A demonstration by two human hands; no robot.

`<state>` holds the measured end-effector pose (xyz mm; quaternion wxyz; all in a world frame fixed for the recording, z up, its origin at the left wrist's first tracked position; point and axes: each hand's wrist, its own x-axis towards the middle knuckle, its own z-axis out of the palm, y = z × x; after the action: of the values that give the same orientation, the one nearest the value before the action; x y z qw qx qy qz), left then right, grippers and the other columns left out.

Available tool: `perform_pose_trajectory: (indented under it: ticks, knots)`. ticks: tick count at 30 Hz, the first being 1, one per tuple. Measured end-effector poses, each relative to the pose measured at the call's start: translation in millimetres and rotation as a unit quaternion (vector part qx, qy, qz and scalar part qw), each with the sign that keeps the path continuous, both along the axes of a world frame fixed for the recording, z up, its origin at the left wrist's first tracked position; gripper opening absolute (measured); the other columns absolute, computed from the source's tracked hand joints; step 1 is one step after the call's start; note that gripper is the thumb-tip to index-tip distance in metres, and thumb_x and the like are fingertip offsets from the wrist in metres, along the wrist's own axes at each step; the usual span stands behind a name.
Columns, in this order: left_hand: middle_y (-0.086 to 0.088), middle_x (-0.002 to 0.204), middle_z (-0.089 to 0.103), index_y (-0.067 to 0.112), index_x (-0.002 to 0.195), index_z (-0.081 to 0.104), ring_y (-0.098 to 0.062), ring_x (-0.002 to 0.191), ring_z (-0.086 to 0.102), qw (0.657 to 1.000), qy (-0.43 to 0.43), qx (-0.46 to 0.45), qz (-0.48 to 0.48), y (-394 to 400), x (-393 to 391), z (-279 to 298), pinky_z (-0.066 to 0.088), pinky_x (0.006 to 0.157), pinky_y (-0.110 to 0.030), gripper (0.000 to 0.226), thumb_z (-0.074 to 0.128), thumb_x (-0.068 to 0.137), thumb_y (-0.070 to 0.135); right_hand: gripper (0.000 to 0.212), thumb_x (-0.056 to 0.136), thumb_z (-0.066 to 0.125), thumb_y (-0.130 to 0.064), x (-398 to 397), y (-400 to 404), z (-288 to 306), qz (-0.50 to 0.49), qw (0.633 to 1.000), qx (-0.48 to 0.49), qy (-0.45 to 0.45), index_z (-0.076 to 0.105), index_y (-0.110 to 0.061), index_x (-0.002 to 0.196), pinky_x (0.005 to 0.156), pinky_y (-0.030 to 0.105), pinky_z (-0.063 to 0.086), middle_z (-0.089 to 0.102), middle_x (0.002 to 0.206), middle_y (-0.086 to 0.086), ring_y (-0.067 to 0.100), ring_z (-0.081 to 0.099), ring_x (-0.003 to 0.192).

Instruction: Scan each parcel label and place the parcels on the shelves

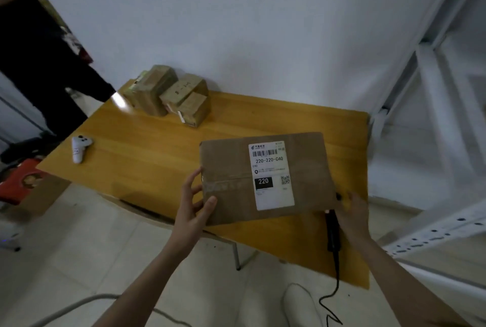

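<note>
Both hands hold a flat cardboard parcel [265,178] over the wooden table [147,148]: the left hand [193,204] grips its left edge with thumb on top, while the right hand [351,211] supports its right corner, fingers hidden underneath. Its white label [271,175] faces up, a black scanner [332,232] lies just below, and small boxes [168,94] sit by the wall, white shelving [431,84] at right.

The parcel [265,176] covers the near right of the table [147,148], with both hands at its near corners. Bare tabletop lies open between it and the small boxes [168,95] stacked at the far edge by the wall. A white controller [80,148] sits alone near the left edge. The shelf frame [431,105] closes the right side.
</note>
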<state>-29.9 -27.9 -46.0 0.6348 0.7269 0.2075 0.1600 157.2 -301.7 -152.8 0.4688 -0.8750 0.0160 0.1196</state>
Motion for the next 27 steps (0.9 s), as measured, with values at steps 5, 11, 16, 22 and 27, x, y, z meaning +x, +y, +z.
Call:
perform_pose_trajectory:
  ticks: [5,11,16,22,27]
  knots:
    - [0.024,0.121,0.051,0.066,0.126,0.033,0.008,0.101,0.060,0.998,-0.019,-0.027,-0.059,9.5,-6.9,3.6,0.058,0.072,-0.026,0.064,0.067,0.074,0.054,0.036,0.102,0.040,-0.022,-29.9,5.4,66.6,-0.022,0.991,0.123,-0.038,0.046,-0.022,0.137,0.100,0.033,0.044,0.048,0.136,-0.001,0.015,0.046,0.122]
    - [0.007,0.128,0.052,0.064,0.130,0.034,-0.003,0.105,0.063,0.989,-0.034,-0.061,-0.127,25.7,-13.9,12.2,0.058,0.077,-0.030,0.083,0.073,0.059,0.072,0.028,0.099,0.042,-0.039,-87.6,9.1,127.2,-0.004,0.967,0.251,-0.040,0.047,-0.046,0.126,0.101,0.030,0.041,0.053,0.122,-0.024,-0.006,0.050,0.111]
    - [0.005,0.128,0.056,0.057,0.137,0.033,-0.013,0.108,0.063,0.977,-0.042,-0.050,-0.202,21.8,-10.2,21.0,0.059,0.076,-0.037,0.089,0.073,0.059,0.074,0.058,0.091,0.051,-0.053,-134.1,-17.0,144.1,-0.025,0.969,0.224,-0.104,0.034,-0.041,0.145,0.104,0.037,0.044,0.049,0.140,-0.014,0.007,0.048,0.127]
    - [0.009,0.140,0.047,0.061,0.136,0.033,-0.017,0.123,0.052,0.957,-0.066,-0.056,-0.278,-26.0,-4.3,36.6,0.055,0.090,-0.042,0.057,0.062,0.088,0.051,0.056,0.086,0.054,-0.044,-201.1,-70.6,167.8,-0.133,0.955,0.223,-0.146,0.039,-0.044,0.140,0.087,0.023,0.049,0.054,0.132,-0.011,0.005,0.055,0.117]
    - [0.017,0.132,0.052,0.066,0.131,0.036,-0.005,0.116,0.057,0.934,-0.075,-0.063,-0.345,-85.5,-2.3,59.9,0.055,0.083,-0.033,0.053,0.063,0.087,0.053,0.049,0.087,0.054,-0.044,-249.0,-122.1,188.4,-0.205,0.936,0.220,-0.181,0.042,-0.050,0.134,0.078,0.023,0.054,0.055,0.130,-0.012,0.000,0.059,0.109]
